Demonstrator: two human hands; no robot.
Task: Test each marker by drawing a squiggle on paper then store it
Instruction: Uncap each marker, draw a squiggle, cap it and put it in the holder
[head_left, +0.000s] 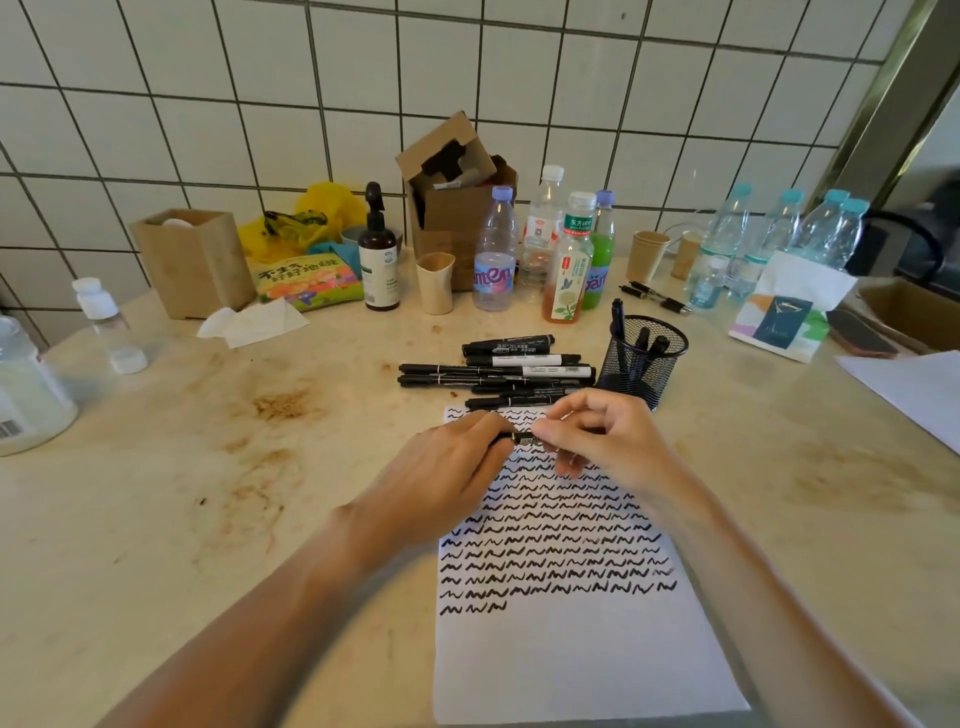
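Observation:
A black marker (522, 439) lies crosswise between both hands above the top of the paper (576, 654). My left hand (447, 480) grips its left end. My right hand (597, 436) pinches its right end with curled fingers; most of the marker is hidden by the hands. The white sheet carries many rows of black squiggles, the last row short at the lower left. A pile of several black markers (498, 371) lies just beyond the paper. A black mesh pen cup (644, 358) to the right of the pile holds a few markers upright.
Behind the pile stand plastic bottles (496, 254), a brown pump bottle (378, 254), a cardboard box (457, 208), paper cups (647, 254) and a wooden box (195, 262). More water bottles (779, 234) and a paper bag (784, 306) sit at the right. A jar (26, 395) stands far left.

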